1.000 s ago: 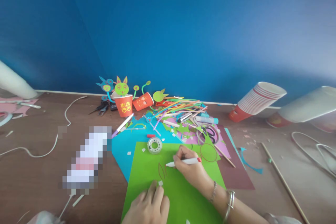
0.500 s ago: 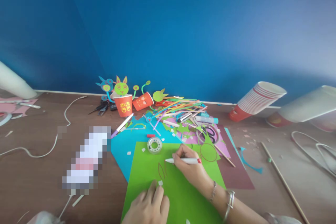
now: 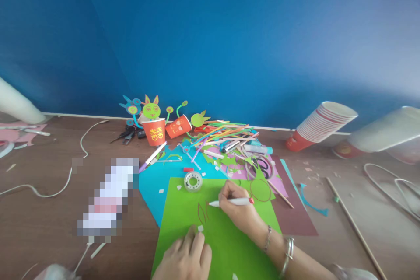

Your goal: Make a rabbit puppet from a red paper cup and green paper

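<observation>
My right hand (image 3: 241, 210) grips a white marker with a red end (image 3: 231, 202), its tip on the green paper (image 3: 243, 253). Beside the tip are drawn lines (image 3: 201, 213): a pointed leaf shape and part of a second one. My left hand (image 3: 187, 258) lies on the paper's lower left, fingers extended and resting on it. A small white scrap (image 3: 200, 228) sits by its fingertips. Above the drawing, a roll of clear tape (image 3: 193, 181) rests on the paper's top edge, with a red marker cap (image 3: 188, 169) behind it. A drawn circle (image 3: 260, 190) shows right of my right hand.
Blue paper (image 3: 152, 192) and maroon paper (image 3: 295, 214) lie beneath. Behind are pipe cleaners (image 3: 226, 133), scissors (image 3: 262, 167) and a decorated red cup (image 3: 155, 132). Stacked paper cups (image 3: 323, 124) lean at the right, near a thin wooden stick (image 3: 354, 227). A white cable (image 3: 70, 179) crosses the left.
My right hand and the marker have shifted slightly right and down, and the second shape's line shows beside the tip. My left hand stays in place.
</observation>
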Tool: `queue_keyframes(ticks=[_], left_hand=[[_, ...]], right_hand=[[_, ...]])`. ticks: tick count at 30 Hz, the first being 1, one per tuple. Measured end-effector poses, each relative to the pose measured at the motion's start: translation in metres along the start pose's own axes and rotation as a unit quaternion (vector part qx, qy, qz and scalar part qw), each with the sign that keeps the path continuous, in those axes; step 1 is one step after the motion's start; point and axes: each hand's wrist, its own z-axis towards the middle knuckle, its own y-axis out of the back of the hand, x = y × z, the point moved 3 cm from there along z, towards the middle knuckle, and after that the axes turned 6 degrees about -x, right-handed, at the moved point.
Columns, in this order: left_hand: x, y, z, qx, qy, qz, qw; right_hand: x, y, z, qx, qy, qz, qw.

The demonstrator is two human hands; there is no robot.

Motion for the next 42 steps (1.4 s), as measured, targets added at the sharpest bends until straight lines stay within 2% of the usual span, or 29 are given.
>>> queue_keyframes(ticks=[10,21,30,37,42], left_hand=[[0.000,0.001,0.000,0.003,-0.006,-0.001,1.000],[-0.001,0.003,0.000,0.014,-0.002,-0.005,1.000],[0.000,0.003,0.002,-0.006,0.000,0.002,1.000],[0.000,0.003,0.001,0.001,-0.004,-0.003,1.000],[-0.001,0.001,0.000,-0.002,-0.005,-0.001,1.000]], right_hand=[[-0.001,0.002,0.001,0.010,0.010,0.017,1.000],[-0.001,0.002,0.000,0.029,-0.008,0.030,0.999],[-0.002,0.001,0.000,0.041,-0.009,0.016,0.999],[-0.001,0.001,-0.002,0.087,-0.040,0.074,0.993],[0.007,-0.002,-0.009,0.094,0.025,0.096,0.991]])
